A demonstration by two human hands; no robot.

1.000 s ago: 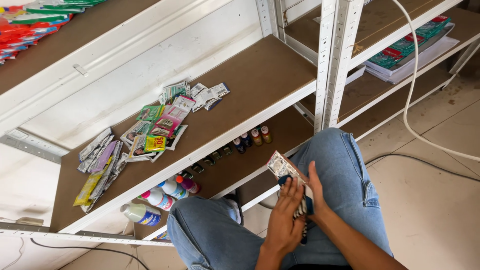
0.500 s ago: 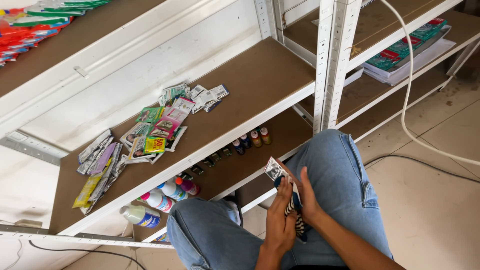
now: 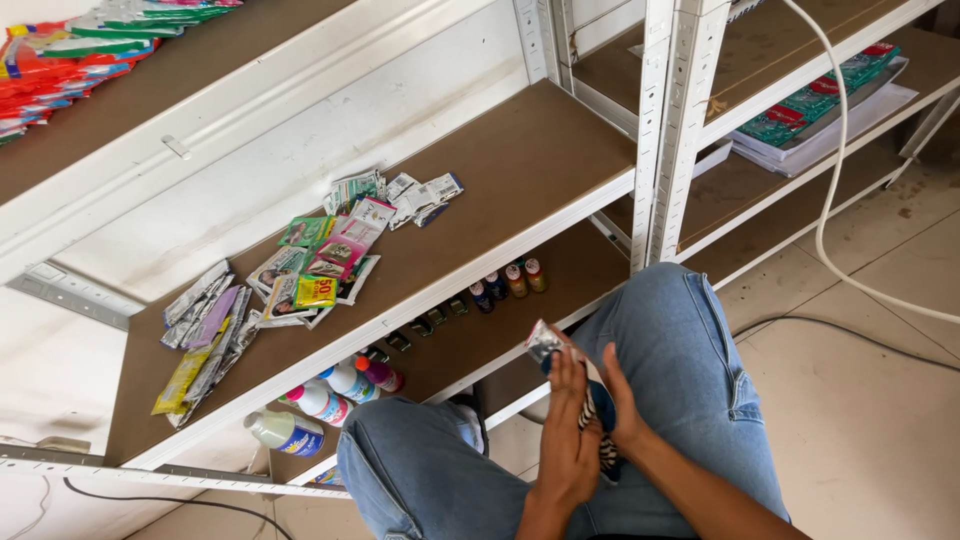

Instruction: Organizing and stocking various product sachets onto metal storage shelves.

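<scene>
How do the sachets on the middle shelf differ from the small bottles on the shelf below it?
The sachets are flat and lie in loose scattered piles; the small bottles stand upright in a row. The sachets lie well back on their shelf; the small bottles stand at the front edge. Both are colourful and untouched by the hands.

Both hands meet over the lap, forearms coming in from the lower edge of the head view. The left hand lies flat, fingers stretched forward and close together. The right hand stands edge-on just beside it, palms facing, thumb raised.
</scene>
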